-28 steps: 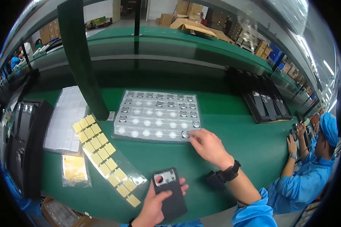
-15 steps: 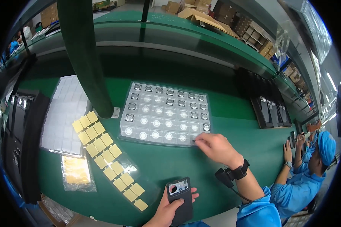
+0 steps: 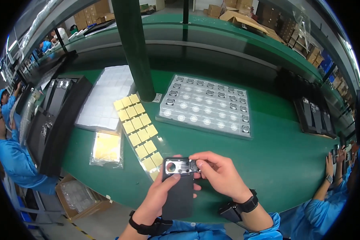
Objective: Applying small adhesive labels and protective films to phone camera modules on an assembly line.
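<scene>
My left hand (image 3: 160,194) grips a black phone case (image 3: 178,202) from the side, thumb across its front and fingertips showing past the far edge. At its top is a silver camera plate (image 3: 183,166) with a round hole at the left. My right hand (image 3: 220,174) pinches a small dark, squarish piece (image 3: 194,165) at the plate's right end; the fingers partly hide it, and I cannot tell whether it is attached. Beyond the hands lies a clear plastic tray (image 3: 206,130) with silver ring parts (image 3: 209,93) in some of its pockets.
A clear sheet of yellow square pads (image 3: 138,123) lies left of the case, near a yellow packet in a clear bag (image 3: 107,148) and white trays (image 3: 106,96). A green post (image 3: 136,52) rises behind them. Black trays (image 3: 314,116) stand right; co-workers sit at both sides.
My right hand has come back from the tray's near right corner to the phone case, with the small piece in its fingers. The case has risen slightly, and the view has turned left.
</scene>
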{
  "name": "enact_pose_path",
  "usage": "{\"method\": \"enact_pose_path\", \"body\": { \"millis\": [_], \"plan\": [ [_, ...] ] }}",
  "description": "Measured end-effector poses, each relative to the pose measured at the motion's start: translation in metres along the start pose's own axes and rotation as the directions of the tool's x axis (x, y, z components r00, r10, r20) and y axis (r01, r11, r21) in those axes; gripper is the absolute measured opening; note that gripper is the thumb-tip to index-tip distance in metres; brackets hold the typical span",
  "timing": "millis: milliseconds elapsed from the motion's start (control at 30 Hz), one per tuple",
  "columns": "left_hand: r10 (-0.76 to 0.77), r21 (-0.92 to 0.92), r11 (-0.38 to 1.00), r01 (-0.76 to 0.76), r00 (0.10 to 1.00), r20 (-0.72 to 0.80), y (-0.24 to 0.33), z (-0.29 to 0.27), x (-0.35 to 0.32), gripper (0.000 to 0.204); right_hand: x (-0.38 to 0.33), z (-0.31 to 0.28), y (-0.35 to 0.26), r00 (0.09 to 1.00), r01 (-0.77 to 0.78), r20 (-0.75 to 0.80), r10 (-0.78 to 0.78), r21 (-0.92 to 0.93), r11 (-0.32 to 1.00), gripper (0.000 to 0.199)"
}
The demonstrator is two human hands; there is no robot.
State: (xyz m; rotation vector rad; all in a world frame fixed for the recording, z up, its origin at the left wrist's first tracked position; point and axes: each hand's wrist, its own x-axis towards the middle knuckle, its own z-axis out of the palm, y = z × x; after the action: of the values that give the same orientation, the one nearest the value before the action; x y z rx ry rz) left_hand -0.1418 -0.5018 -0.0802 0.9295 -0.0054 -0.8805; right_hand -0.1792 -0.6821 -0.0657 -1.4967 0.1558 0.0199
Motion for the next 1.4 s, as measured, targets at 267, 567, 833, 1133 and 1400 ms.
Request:
{"method": "enact_pose_path", "body": {
  "millis": [267, 567, 833, 1133, 1400],
  "plan": [
    [0.166, 0.281, 0.949, -0.143, 0.984, -0.058, -0.011, 0.02, -0.001, 0.04, -0.013, 0.003, -0.001, 0.986, 0.135, 0.124, -0.114, -0.184, 0.974, 0.019],
    [0.072, 0.272, 0.961, -0.051, 0.995, -0.067, -0.011, 0.021, -0.002, 0.041, -0.013, 0.003, 0.019, 0.982, 0.188, 0.002, -0.189, -0.108, 0.976, 0.022],
    [-0.089, 0.345, 0.936, 0.069, 0.995, 0.042, -0.013, 0.011, -0.004, 0.048, -0.022, -0.01, 0.001, 0.927, 0.375, 0.166, -0.338, -0.469, 0.8, 0.02],
    [-0.053, 0.337, 0.941, 0.013, 0.992, 0.113, -0.009, 0.006, -0.002, 0.048, -0.022, 0.004, 0.004, 0.969, 0.218, -0.027, -0.245, -0.367, 0.904, 0.012],
    [0.096, 0.482, 0.861, -0.161, 0.983, 0.157, -0.015, -0.002, 0.001, 0.046, -0.014, 0.015, 0.014, 0.866, 0.406, 0.04, -0.498, -0.637, 0.655, 0.008]
  ]
}}
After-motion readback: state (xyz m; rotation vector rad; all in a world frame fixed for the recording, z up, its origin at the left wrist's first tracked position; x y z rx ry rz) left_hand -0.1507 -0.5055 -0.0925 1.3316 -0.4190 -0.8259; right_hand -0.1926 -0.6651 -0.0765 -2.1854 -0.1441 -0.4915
